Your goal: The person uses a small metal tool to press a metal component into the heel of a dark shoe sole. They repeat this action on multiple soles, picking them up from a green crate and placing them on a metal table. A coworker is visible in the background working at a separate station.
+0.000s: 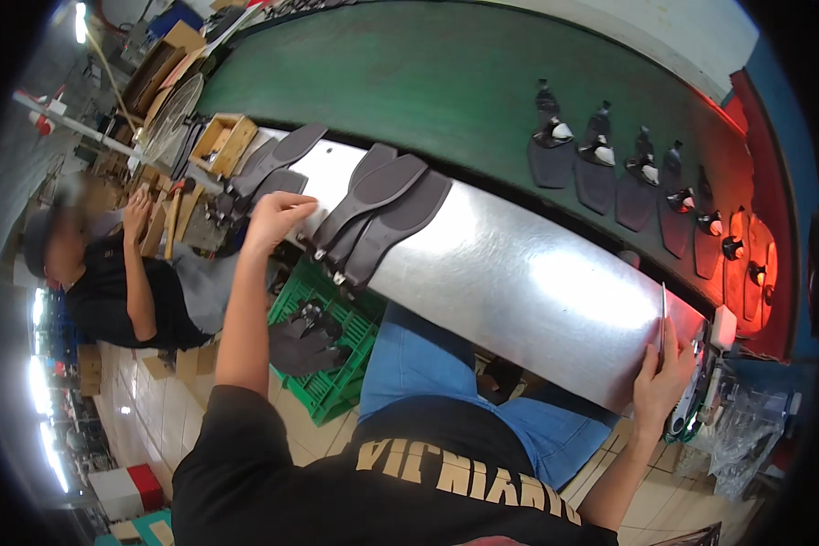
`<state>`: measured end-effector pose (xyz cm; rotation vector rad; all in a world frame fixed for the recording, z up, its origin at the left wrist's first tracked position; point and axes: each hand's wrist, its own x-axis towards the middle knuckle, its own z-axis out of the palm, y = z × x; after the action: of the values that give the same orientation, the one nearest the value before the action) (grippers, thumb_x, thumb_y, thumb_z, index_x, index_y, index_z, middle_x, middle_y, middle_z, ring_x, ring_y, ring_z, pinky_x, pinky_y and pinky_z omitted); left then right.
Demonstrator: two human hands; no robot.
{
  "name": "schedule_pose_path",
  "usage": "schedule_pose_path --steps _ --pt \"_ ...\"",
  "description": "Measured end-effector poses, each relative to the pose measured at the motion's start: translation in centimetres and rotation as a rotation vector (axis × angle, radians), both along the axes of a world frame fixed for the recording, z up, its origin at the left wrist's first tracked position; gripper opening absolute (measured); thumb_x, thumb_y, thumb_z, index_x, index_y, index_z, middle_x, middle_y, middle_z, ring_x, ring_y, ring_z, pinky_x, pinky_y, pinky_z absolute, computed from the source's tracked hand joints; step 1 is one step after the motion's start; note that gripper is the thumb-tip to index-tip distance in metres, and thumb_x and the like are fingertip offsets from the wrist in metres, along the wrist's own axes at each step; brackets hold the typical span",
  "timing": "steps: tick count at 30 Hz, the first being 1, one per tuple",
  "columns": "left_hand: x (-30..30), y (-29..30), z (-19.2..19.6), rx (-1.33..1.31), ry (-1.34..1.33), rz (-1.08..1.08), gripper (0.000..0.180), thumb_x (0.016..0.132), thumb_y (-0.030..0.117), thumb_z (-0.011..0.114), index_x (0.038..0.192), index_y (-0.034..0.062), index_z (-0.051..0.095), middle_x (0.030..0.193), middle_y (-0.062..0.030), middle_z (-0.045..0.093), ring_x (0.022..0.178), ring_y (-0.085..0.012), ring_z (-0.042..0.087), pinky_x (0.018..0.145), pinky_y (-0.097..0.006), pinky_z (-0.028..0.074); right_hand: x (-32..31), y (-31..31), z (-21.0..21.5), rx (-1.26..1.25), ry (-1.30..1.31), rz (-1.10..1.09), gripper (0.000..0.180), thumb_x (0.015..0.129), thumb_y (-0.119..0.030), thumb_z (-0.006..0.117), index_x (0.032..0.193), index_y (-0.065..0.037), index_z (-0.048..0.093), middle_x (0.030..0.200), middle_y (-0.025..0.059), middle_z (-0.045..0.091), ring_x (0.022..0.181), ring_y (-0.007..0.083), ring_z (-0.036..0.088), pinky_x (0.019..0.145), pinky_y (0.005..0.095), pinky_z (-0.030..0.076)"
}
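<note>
Dark grey soles [412, 217] lie fanned in a pile on the steel tabletop [519, 264], left of its middle, their narrow ends with small shiny bits poking out past its near edge. A 2nd pile of grey soles [282, 153] sits at the tabletop's left end.

My left hand [280, 220] hovers between those 2 piles, over the tabletop's near edge, fingers drawn together with the thumb; I cannot tell whether I'm pinching anything. My right hand [660, 378] is at the tabletop's right end, fingers closed round 1 thin metal tool [663, 305] that points up and away from me.

Just off the tabletop's right end is a white block [723, 328], and lower on that side a clear plastic bag [746, 446]. Along the tabletop's far edge stretches a green belt [391, 77], carrying a row of strapped soles [595, 185] opposite its right half, the last few lit red. Below the tabletop's near edge, to the left, a green crate [317, 411] holds more dark soles [302, 353]. Off its left end are 1 wooden box [243, 144], a hammer [172, 218] and a co-worker [136, 291] in a black shirt.
</note>
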<state>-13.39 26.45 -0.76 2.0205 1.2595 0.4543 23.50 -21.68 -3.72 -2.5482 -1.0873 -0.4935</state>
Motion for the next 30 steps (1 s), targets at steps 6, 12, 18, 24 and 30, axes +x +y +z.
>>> schedule_pose_path --steps 6,12,18,24,30 --pt "15.0 -0.5 4.8 0.261 0.017 -0.374 0.034 0.084 0.025 0.071 0.109 0.0015 0.070 0.102 -0.0103 0.068 0.083 -0.0157 0.063 0.074 -0.028 0.049 -3.8 5.5 -1.1 0.470 0.324 0.214 0.028 0.084 0.002 0.059 0.111 -0.002 0.066 0.090 0.0165 0.061 0.083 0.0306 0.059 0.075 0.0359 0.048" --pt "32.4 -4.1 -1.5 0.388 0.088 -0.475 0.055 0.089 0.046 0.060 0.128 0.0063 0.058 0.121 -0.0199 0.061 0.114 -0.0314 0.058 0.096 -0.040 0.045 -4.2 7.4 -1.2 0.577 0.546 0.204 0.022 0.083 0.005 0.060 0.103 -0.001 0.069 0.076 0.0117 0.061 0.062 0.0202 0.057 0.059 0.0298 0.045" --pt "37.4 -9.3 -8.5 0.709 0.027 -0.281 0.043 0.086 0.037 0.064 0.118 0.0082 0.060 0.125 -0.0219 0.055 0.117 -0.0400 0.052 0.100 -0.046 0.040 -4.0 7.4 -1.3 0.625 0.575 0.201 0.018 0.084 0.003 0.061 0.099 -0.002 0.070 0.069 0.0090 0.059 0.056 0.0166 0.052 0.054 0.0281 0.042" --pt "36.9 -10.4 -6.9 0.418 -0.404 -0.131 0.030 0.073 0.015 0.070 0.103 0.0107 0.067 0.110 -0.0151 0.056 0.095 -0.0331 0.060 0.082 -0.040 0.050 -4.0 7.7 -1.5 0.664 0.533 0.206 0.018 0.084 0.002 0.061 0.099 -0.002 0.070 0.071 0.0088 0.059 0.056 0.0162 0.052 0.054 0.0275 0.041" --pt "32.0 -8.3 -1.9 -0.030 -0.901 -0.164 0.026 0.078 0.006 0.069 0.104 0.0027 0.065 0.097 -0.0041 0.065 0.083 -0.0126 0.062 0.078 -0.026 0.049 -4.4 7.1 -1.7 0.692 0.754 0.222 0.013 0.088 -0.001 0.059 0.098 0.001 0.068 0.076 0.0067 0.062 0.064 0.0112 0.055 0.058 0.0253 0.044"
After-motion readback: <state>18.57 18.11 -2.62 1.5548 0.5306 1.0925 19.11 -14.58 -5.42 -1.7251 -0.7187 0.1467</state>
